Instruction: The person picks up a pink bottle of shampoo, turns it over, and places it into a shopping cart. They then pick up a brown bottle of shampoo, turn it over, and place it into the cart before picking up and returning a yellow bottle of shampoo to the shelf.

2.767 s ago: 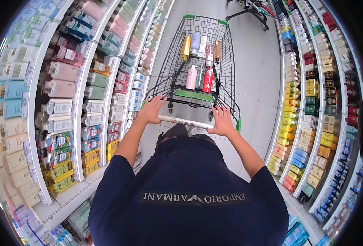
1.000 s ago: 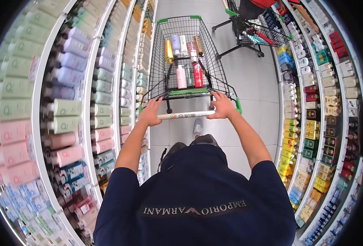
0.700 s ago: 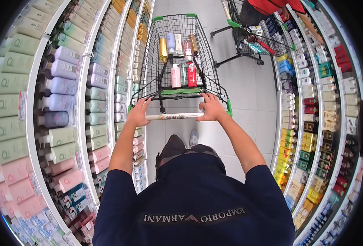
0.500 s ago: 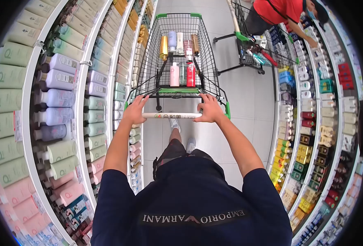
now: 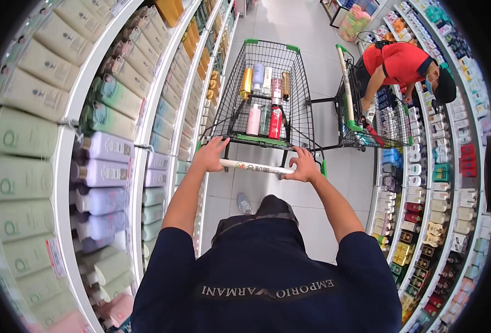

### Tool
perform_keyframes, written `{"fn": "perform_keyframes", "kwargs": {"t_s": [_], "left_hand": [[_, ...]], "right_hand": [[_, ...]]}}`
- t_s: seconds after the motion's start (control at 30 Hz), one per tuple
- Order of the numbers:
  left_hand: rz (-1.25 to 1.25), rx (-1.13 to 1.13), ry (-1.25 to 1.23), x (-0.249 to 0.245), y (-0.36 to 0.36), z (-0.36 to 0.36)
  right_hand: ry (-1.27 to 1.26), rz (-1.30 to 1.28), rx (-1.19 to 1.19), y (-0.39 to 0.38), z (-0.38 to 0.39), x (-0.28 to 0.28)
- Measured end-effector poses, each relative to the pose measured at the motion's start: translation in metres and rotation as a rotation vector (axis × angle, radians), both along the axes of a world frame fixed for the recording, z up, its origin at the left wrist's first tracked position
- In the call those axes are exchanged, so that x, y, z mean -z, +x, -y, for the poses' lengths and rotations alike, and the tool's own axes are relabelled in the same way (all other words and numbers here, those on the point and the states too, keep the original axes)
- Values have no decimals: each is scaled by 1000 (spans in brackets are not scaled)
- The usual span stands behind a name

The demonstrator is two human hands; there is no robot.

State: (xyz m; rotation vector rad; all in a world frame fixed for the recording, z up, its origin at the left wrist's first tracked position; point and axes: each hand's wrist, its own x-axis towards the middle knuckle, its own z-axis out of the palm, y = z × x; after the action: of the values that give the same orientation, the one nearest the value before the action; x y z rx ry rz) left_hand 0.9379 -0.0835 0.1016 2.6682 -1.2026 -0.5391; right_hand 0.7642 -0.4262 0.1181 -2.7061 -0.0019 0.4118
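Observation:
My left hand [image 5: 209,154] is closed around the left end of the white handle [image 5: 256,167] of a shopping cart [image 5: 307,102]. Its right end is in the grip of my right hand [image 5: 303,166], with the thumb below the bar and the fingers bent over it. Inside the black wire basket stand several bottles: a pink bottle [image 5: 254,119], a red bottle [image 5: 275,123], a gold bottle [image 5: 246,83], a lavender bottle [image 5: 257,76] and a brown bottle [image 5: 285,85]. A white tube [image 5: 267,81] stands among them.
Shelves of lavender bottles [image 5: 107,173] and green bottles [image 5: 23,177] run close along the left. At the right, a person in a red shirt [image 5: 398,62] bends over a second cart [image 5: 350,91], near shelves of small boxes [image 5: 467,161]. Grey floor tiles [image 5: 279,22] stretch ahead.
My cart has advanced along the aisle and appears turned slightly, with both hands still on the handle. The other person's arm has gone from the shelf to their own cart.

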Motion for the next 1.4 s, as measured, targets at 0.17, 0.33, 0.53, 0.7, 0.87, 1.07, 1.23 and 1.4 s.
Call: {"fn": "perform_keyframes", "kwargs": {"t_s": [0.17,0.33,0.53,0.7,0.87,1.07,1.23,1.4], "left_hand": [[38,13,-67,0,70,31],[61,55,39,0,140,65],[-11,112,275,3,230,112],[-84,103,419,3,300,154],[-160,26,511,-5,360,196],[-105,20,454,18,425,227],[-50,7,409,20,480,260],[-28,-6,389,21,533,304]], "right_hand": [[24,18,17,65,26,-2],[-12,199,-25,127,58,-1],[-20,-6,9,210,94,4],[-88,-254,-33,288,129,1],[-103,-366,-39,358,161,3],[-48,-607,104,425,197,13],[38,-576,117,481,234,17],[-19,-542,129,535,280,13]]}}
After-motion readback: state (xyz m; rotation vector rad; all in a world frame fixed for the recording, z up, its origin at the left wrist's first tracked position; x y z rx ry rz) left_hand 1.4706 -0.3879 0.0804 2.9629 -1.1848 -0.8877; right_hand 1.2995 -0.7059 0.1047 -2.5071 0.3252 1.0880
